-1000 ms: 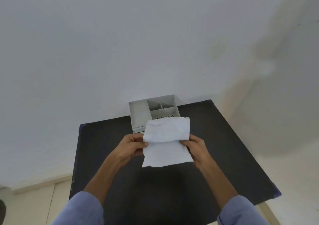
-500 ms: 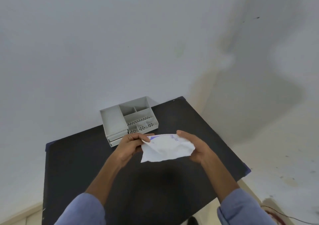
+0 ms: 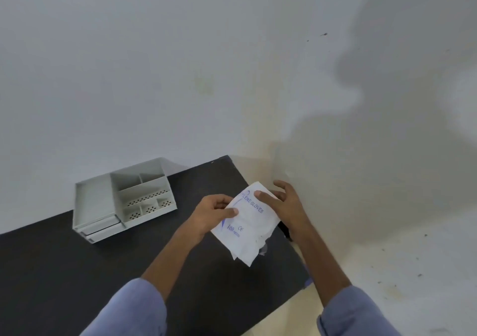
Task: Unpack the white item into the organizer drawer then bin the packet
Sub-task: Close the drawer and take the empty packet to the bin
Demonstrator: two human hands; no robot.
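the glove packet (image 3: 246, 222) has turned over since a moment ago: a second back only its blank white side faced up, held flat between both hands, and now the printed face shows, with blue lettering reading "gloves" and "100". it hangs tilted, its lower end drooping below the hands over the right edge of the black surface (image 3: 77, 271).

the left hand (image 3: 214, 213) is grasping the packet's left edge, thumb pressed on the printed face. the right hand (image 3: 281, 204) grips the top right part, thumb on the front and fingers spread behind it.

the view has also swung right, so the grey desk organizer (image 3: 121, 199) now sits well to the left of the left hand, its two front drawers (image 3: 102, 230) looking shut or nearly so.

my reading is that the packet was being turned to find its opening. nothing white has come out that i can make out, so unpacking has barely begun, a drawer must be pulled open, and no bin is in view.
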